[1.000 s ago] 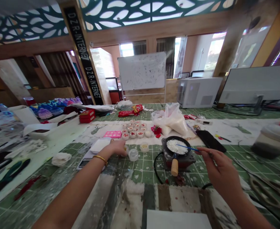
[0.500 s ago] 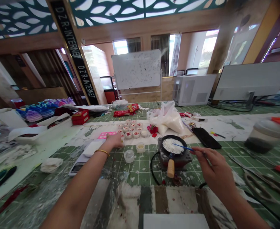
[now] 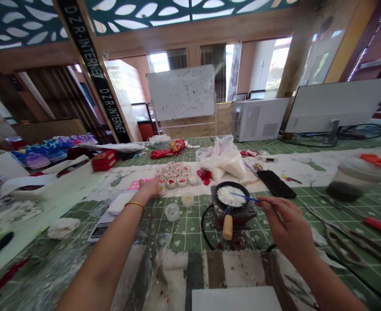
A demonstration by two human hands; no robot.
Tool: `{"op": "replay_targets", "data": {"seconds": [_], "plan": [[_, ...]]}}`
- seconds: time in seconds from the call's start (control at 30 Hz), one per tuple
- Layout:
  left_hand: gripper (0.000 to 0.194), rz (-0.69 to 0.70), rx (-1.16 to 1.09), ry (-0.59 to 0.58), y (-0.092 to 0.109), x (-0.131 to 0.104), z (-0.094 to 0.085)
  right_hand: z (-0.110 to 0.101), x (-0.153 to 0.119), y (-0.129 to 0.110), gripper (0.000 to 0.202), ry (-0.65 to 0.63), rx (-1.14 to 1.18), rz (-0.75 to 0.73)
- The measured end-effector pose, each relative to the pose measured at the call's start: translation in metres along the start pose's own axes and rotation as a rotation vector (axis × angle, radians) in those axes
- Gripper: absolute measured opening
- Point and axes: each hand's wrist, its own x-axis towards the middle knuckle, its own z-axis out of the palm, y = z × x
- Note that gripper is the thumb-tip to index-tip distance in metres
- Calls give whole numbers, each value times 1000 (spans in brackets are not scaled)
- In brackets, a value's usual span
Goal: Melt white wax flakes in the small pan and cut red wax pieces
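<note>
My right hand (image 3: 284,220) pinches a thin blue stick (image 3: 250,198). The stick's tip rests among white wax-like flakes (image 3: 231,195) in a small black pan (image 3: 246,190) with a wooden handle (image 3: 228,227), seated on a dark hot plate (image 3: 214,211). At the near left of a group of filled cups, my left hand (image 3: 148,188) has its fingers on a small clear cup (image 3: 161,190) with yellowish contents; the grip is partly hidden. Closer to me stand another cup with pale yellow contents (image 3: 187,199) and a clear cup (image 3: 172,212).
Several cups with red bits (image 3: 176,175) stand beside a bag of white material (image 3: 229,162) and red petals (image 3: 204,174). A scale (image 3: 97,231) and pink mould (image 3: 135,184) lie left. A phone (image 3: 276,183), scissors (image 3: 342,242) and lidded jug (image 3: 355,177) occupy the right.
The whole view has shifted slightly. My left hand has drawn a little left, and the small cup at its fingertips now shows. The right hand still holds the stick in the flakes.
</note>
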Motion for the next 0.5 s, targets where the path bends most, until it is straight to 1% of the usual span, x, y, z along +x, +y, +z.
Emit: {"op": "replay_targets", "data": {"seconds": [0.13,0.23,0.3,0.4,0.5], "plan": [[34,21,-2,-5,0,-5,-8,0,1,-1,23,-2,11,2],[34,65,2,31,10,-13,-18,0,1,-2,23,-4,13,12],[34,134,-1,83,25,-20,-25,0,1,-3,24,-8,15,21],[36,290,-19,149,54,-32,-31,0,-1,-3,24,-10,19,27],[34,400,-25,152,82,-40,-31,1,-1,-3,23,-8,16,22]]}}
